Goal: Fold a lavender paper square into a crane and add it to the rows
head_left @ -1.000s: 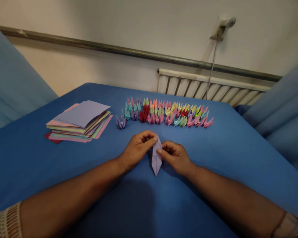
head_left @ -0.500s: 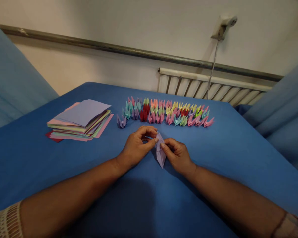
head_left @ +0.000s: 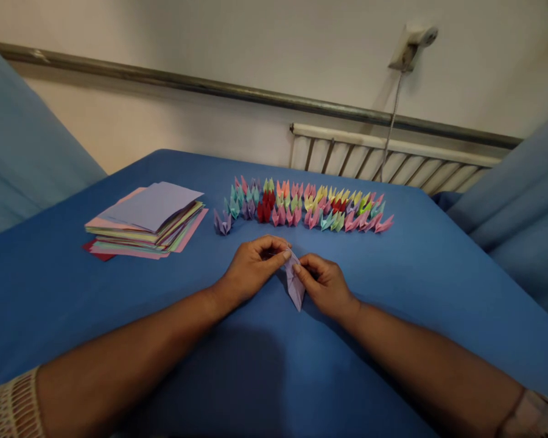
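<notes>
A folded piece of lilac origami paper (head_left: pixel 295 289) is held between my two hands, its pointed lower end hanging toward me. My left hand (head_left: pixel 256 261) pinches its upper tip between thumb and fingers. On the right edge, my right hand (head_left: pixel 326 283) grips the paper with the thumb on the near face. The fingers cover part of the upper folds. Beyond my hands stand several rows of folded paper cranes (head_left: pixel 293 215) in many colours, with a purple crane (head_left: pixel 222 223) at the near left end.
A stack of coloured paper sheets (head_left: pixel 158 208) lies to the left on the blue tablecloth (head_left: pixel 119 310). Behind the table are a wall rail (head_left: pixel 219 92) and a radiator (head_left: pixel 365 152). Blue curtains (head_left: pixel 27 146) hang at both sides.
My left fingers have closed in on the paper's upper tip and moved slightly down. The upper part of the paper now leans to the left. The right hand keeps its grip.
</notes>
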Tool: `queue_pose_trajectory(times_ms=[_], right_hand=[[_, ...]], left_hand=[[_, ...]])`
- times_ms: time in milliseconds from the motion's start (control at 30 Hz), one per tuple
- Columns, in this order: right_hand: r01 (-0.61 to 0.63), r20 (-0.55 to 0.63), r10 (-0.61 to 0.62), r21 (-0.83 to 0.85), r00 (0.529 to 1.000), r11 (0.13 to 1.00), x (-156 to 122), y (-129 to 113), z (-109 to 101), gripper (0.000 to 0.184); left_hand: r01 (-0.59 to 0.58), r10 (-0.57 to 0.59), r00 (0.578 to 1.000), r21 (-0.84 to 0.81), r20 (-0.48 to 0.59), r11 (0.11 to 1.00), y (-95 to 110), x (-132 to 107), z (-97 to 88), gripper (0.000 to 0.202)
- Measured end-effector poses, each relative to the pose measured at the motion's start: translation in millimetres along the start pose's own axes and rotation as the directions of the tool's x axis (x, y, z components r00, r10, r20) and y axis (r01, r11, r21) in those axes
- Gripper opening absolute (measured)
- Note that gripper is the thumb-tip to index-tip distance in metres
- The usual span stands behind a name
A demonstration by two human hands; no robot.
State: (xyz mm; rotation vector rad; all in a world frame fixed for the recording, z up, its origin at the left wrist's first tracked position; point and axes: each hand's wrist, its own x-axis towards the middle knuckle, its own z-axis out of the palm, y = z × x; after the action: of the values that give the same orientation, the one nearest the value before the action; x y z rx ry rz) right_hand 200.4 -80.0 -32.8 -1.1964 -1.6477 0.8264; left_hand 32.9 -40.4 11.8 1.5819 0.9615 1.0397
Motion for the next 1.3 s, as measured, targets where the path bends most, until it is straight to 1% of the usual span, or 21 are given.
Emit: queue_pose_trajectory(times_ms=[100, 200, 267, 367, 433, 500, 600, 700, 833, 1000, 1300], right_hand=[[-0.024, 0.001, 0.024, 0.055, 1.0, 0.998, 0.1, 2.8, 1.6, 0.02], [-0.028, 0.002, 0.028, 0.072, 1.0, 0.997, -0.3, 4.5, 2.8, 0.02], [-0.027, -0.009, 0.028, 0.061, 1.0, 0.998, -0.7, 4.0, 2.6, 0.02], [0.002, -0.036, -0.002, 0.006, 0.999, 1.0, -1.1, 0.4, 0.7, 0.019], [0.035, -0.05, -0.037, -0.042, 0.998, 0.999, -1.4, -3.0, -1.2, 0.017], [0.065, -0.047, -0.07, -0.088, 0.996, 0.994, -1.5, -5.7, -2.7, 0.016], [0.094, -0.029, -0.099, -0.125, 0.995, 0.988, -1.1, -5.7, -3.3, 0.016], [0.072, -0.025, -0.074, -0.073, 0.997, 0.995, 0.0, -0.5, -2.0, 0.017], [0.001, -0.025, 0.0, 0.031, 1.0, 1.0, 1.0, 7.1, 0.5, 0.018], [-0.015, -0.027, 0.016, 0.072, 0.999, 0.997, 0.7, 6.9, 1.4, 0.017], [0.029, -0.031, -0.028, 0.047, 0.999, 0.998, -1.5, 1.9, 0.1, 0.017]], left_hand=[[0.03, -0.03, 1.0, -0.025, 0.008, 0.999, -0.4, -0.1, 0.7, 0.016], [0.033, -0.033, 0.999, 0.012, 0.01, 0.999, -2.6, 0.9, -0.9, 0.017], [-0.015, 0.015, 1.0, 0.083, 0.005, 0.996, -3.1, 1.8, -3.3, 0.016], [-0.111, 0.11, 0.994, 0.221, 0.016, 0.969, -0.8, 2.6, -7.0, 0.011], [-0.128, 0.125, 0.992, 0.26, 0.029, 0.957, 1.4, 2.6, -8.0, 0.008], [-0.097, 0.091, 0.995, 0.216, 0.038, 0.971, 2.6, 2.4, -7.6, 0.005], [-0.003, 0.0, 0.998, 0.054, 0.056, 0.999, 0.9, 2.4, -6.0, 0.006], [0.079, -0.07, 0.994, -0.1, 0.088, 0.992, -3.3, 2.4, -4.7, 0.009], [0.141, -0.119, 0.986, -0.213, 0.113, 0.967, -7.3, 1.6, -2.9, 0.012], [0.172, -0.143, 0.981, -0.241, 0.134, 0.955, -7.8, 0.8, -0.7, 0.015], [0.142, -0.12, 0.987, -0.22, 0.109, 0.965, -6.5, 2.1, -0.5, 0.017]])
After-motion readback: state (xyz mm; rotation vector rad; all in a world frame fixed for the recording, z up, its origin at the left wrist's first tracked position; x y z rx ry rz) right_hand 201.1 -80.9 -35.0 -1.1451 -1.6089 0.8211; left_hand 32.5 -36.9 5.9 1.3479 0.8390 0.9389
